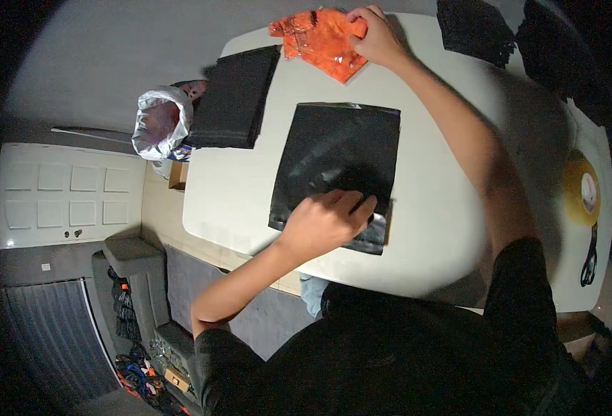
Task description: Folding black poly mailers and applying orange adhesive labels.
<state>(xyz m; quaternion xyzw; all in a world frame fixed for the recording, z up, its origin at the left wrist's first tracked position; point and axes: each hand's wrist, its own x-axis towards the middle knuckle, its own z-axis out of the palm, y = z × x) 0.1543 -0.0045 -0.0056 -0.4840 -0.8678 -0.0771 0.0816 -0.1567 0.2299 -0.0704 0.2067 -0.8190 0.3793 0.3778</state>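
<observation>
A black plastic mailer bag [340,145] lies flat on the white table, its surface creased and shiny near the lower edge. My left hand [330,220] rests on its lower part, fingers curled in against the plastic; the fingertips are partly hidden. At the table's far edge, my right hand [378,38] grips the right side of an orange item in clear plastic wrap [320,41]. A narrow brown edge [389,225] shows beside the mailer's lower right corner; what it belongs to is covered.
Left of the mailer sits a stack of flat black bags [233,97], beside a silver-lined bin [159,123]. A tape roll [584,186] and black-handled scissors [589,260] lie on the right. More black sheets [476,31] are at the far right. The white table [437,201] has rounded corners.
</observation>
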